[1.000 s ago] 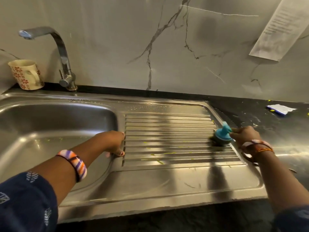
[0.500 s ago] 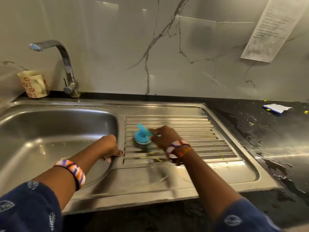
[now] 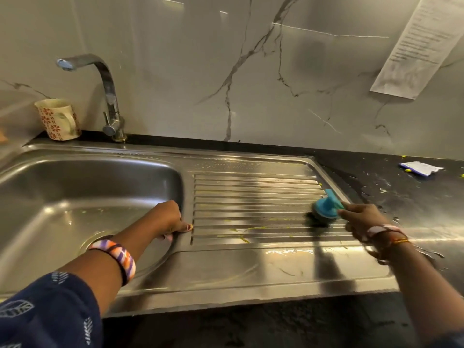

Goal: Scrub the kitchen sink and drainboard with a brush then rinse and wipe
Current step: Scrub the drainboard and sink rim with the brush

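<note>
Marble-look wall runs across the top of the frame, black countertop (image 3: 414, 204) at right, wet and speckled with green bits. Steel sink (image 3: 62, 197) fills the left, ribbed drainboard (image 3: 251, 197) sits centre.

Your right hand (image 3: 361, 218), centre-right, has its fingers curled round the blue handle of the brush (image 3: 325, 209). Bristles are down on the ribs at the right end of the drainboard, just beside the rim. That hand is a bit blurred, so exact finger placement is unclear.

Your left hand (image 3: 169, 218), centre-left, braces on the ridge between sink and drainboard: fingers hooked over the basin edge, thumb flat on the steel. It holds nothing else.

Step in hand, as I read it: scrubbing the drainboard. Rinse and wipe not started; no water runs from the tap (image 3: 105, 79) at upper left.

Green residue (image 3: 241, 231) sits in the lower ribs, centre of the board, with more specks in the basin. Next move likely calls for stroking along the grooves, not across them, and working those lower ribs. Then the flat border below, then the basin.

Also around: patterned mug (image 3: 59, 119) at far left beside the tap, paper sheet (image 3: 414, 43) on the wall upper right, a small white and blue scrap (image 3: 421, 168) on the counter at right.
</note>
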Demonstrator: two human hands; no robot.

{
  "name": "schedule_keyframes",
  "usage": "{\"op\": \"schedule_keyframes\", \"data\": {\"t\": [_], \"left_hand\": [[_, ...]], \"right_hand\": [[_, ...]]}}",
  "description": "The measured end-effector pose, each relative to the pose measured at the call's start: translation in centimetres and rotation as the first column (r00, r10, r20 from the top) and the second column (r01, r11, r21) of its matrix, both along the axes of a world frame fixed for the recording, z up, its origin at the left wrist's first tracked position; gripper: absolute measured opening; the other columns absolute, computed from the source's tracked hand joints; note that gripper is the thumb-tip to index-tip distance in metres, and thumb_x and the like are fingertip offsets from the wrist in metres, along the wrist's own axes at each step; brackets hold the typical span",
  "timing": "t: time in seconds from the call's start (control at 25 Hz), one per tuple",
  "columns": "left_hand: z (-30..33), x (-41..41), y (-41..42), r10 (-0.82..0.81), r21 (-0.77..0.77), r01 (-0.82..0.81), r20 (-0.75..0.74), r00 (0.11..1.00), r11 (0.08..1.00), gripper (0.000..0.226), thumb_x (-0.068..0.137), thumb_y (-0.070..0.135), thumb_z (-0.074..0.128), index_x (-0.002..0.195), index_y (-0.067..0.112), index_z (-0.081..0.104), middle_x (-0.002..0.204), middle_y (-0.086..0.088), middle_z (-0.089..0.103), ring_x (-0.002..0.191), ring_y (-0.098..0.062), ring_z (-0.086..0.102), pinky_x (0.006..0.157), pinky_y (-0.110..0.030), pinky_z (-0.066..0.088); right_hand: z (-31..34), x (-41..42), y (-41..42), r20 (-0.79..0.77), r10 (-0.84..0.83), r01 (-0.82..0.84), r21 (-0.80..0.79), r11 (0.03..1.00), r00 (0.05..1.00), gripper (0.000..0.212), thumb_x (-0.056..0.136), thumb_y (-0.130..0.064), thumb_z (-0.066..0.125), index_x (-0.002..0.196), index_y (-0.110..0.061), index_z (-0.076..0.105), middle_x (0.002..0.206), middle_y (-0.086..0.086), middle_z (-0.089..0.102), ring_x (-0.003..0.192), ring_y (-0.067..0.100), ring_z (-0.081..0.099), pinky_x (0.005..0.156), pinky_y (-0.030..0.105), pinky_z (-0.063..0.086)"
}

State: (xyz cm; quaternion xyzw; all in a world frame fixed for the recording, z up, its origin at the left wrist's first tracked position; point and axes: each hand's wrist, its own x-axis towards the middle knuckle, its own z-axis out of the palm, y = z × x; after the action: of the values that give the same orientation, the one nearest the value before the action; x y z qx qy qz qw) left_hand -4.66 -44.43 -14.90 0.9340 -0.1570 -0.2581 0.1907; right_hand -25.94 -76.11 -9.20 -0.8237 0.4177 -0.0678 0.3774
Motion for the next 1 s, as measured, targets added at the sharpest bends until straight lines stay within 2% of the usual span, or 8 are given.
{"op": "schedule_keyframes", "data": {"t": [0.16, 0.28, 0.4, 0.52, 0.64, 0.76, 0.88, 1.0], "left_hand": [[0.2, 0.3, 0.0, 0.061, -0.015, -0.062, -0.066, 0.996, 0.998, 0.029, 0.082, 0.029, 0.069, 0.081, 0.002, 0.058, 0.056, -0.010, 0.059, 0.048, -0.015, 0.058, 0.052, -0.024, 0.050], [0.4, 0.5, 0.0, 0.077, -0.024, -0.081, -0.156, 0.985, 0.996, 0.025, 0.084, 0.024, 0.068, 0.083, 0.002, 0.056, 0.049, -0.009, 0.060, 0.042, -0.014, 0.059, 0.052, -0.025, 0.049], [0.5, 0.5, -0.1, 0.088, -0.035, -0.096, -0.182, 0.979, 0.995, 0.025, 0.084, 0.024, 0.068, 0.081, 0.003, 0.056, 0.049, -0.009, 0.060, 0.041, -0.013, 0.058, 0.051, -0.025, 0.048], [0.4, 0.5, -0.1, 0.096, -0.005, -0.098, -0.155, 0.983, 0.995, 0.031, 0.084, 0.029, 0.067, 0.092, 0.000, 0.060, 0.059, -0.011, 0.060, 0.050, -0.016, 0.057, 0.053, -0.025, 0.048], [0.1, 0.5, -0.2, 0.102, -0.038, -0.108, -0.133, 0.986, 0.993, 0.029, 0.082, 0.027, 0.069, 0.084, -0.001, 0.060, 0.057, -0.012, 0.060, 0.050, -0.017, 0.058, 0.053, -0.025, 0.049], [0.0, 0.5, -0.1, 0.111, -0.066, -0.121, -0.138, 0.984, 0.990, 0.027, 0.082, 0.024, 0.070, 0.080, -0.001, 0.059, 0.055, -0.012, 0.058, 0.050, -0.018, 0.057, 0.053, -0.026, 0.049], [0.2, 0.6, -0.3, 0.118, -0.058, -0.129, -0.168, 0.979, 0.990, 0.028, 0.083, 0.023, 0.069, 0.087, -0.003, 0.061, 0.061, -0.014, 0.059, 0.053, -0.018, 0.057, 0.059, -0.028, 0.050], [0.6, 0.6, -0.5, 0.112, -0.017, -0.119, -0.216, 0.970, 0.993, 0.026, 0.085, 0.024, 0.066, 0.080, 0.000, 0.056, 0.062, -0.013, 0.057, 0.055, -0.018, 0.055, 0.061, -0.027, 0.049]], "right_hand": [[-2.1, 6.3, 10.0, 0.073, 0.379, -0.368, -0.136, 0.920, 0.922, 0.035, 0.093, -0.021, 0.053, 0.128, -0.016, 0.056, 0.072, -0.003, 0.059, 0.055, 0.005, 0.049, 0.042, 0.008, 0.036], [-3.4, 10.5, 16.9, 0.049, 0.515, -0.492, -0.226, 0.841, 0.856, 0.034, 0.092, -0.027, 0.053, 0.121, -0.013, 0.062, 0.107, 0.010, 0.069, 0.095, 0.023, 0.063, 0.067, 0.017, 0.035], [-3.5, 9.8, 16.8, -0.031, 0.530, -0.514, -0.297, 0.805, 0.847, 0.031, 0.093, -0.030, 0.050, 0.112, -0.010, 0.065, 0.103, 0.018, 0.068, 0.095, 0.032, 0.060, 0.067, 0.023, 0.030], [-2.4, 5.5, 10.9, -0.087, 0.444, -0.445, -0.349, 0.825, 0.892, 0.032, 0.095, -0.029, 0.050, 0.120, -0.013, 0.062, 0.098, 0.013, 0.069, 0.076, 0.021, 0.056, 0.064, 0.022, 0.033], [-1.0, 0.4, 2.6, -0.142, 0.152, -0.192, -0.334, 0.923, 0.978, 0.033, 0.095, -0.026, 0.049, 0.121, -0.008, 0.060, 0.069, 0.001, 0.056, 0.063, 0.014, 0.049, 0.054, 0.024, 0.035], [0.0, -3.2, -2.5, -0.115, -0.119, 0.092, -0.220, 0.971, 0.986, 0.036, 0.095, -0.026, 0.050, 0.117, -0.001, 0.061, 0.067, 0.009, 0.053, 0.062, 0.021, 0.048, 0.055, 0.027, 0.035], [0.5, -2.7, -0.6, -0.085, -0.056, 0.055, -0.014, 0.998, 0.995, 0.033, 0.094, -0.024, 0.051, 0.118, -0.002, 0.058, 0.063, 0.008, 0.048, 0.052, 0.015, 0.041, 0.046, 0.024, 0.034], [0.2, 1.1, 5.4, -0.015, 0.240, -0.239, 0.046, 0.970, 0.971, 0.028, 0.096, -0.024, 0.048, 0.118, -0.010, 0.059, 0.056, 0.001, 0.042, 0.038, 0.004, 0.037, 0.036, 0.014, 0.031]]}}
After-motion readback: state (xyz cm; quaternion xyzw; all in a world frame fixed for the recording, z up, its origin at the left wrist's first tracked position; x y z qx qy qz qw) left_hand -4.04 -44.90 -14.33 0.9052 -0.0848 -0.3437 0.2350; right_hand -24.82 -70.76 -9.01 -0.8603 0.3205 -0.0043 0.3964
